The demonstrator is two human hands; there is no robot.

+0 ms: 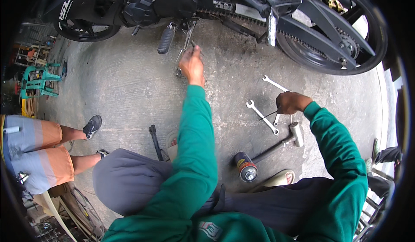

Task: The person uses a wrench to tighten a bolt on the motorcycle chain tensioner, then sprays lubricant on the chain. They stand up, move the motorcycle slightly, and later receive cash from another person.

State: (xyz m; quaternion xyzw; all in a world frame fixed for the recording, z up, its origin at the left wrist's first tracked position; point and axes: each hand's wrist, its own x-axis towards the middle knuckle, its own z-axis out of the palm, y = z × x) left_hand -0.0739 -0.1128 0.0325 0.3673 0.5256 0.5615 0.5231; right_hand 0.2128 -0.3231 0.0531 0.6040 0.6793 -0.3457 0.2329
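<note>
My left hand (192, 67) is closed beneath the motorcycle's footpeg area, round a slim silver metal bar (189, 34). That bar runs up to the underside of the motorcycle (177, 4), and a rounded silver end shows beside my wrist; its exact kind is unclear. On the right, my right hand (294, 102) is closed on a thin dark rod (268, 116) that sticks out to the left. Beneath and around this hand, several silver wrenches lie on the floor, among them a combination wrench (262, 117) and another wrench (274, 83) farther off.
A hammer (297, 134) and a spray can (246, 168) lie near my knees. A black bar-shaped tool (154, 140) rests left of my arm. Someone in striped shorts (43, 155) is at the left, below green plastic chairs (39, 80). The rear wheel (328, 65) stands far right.
</note>
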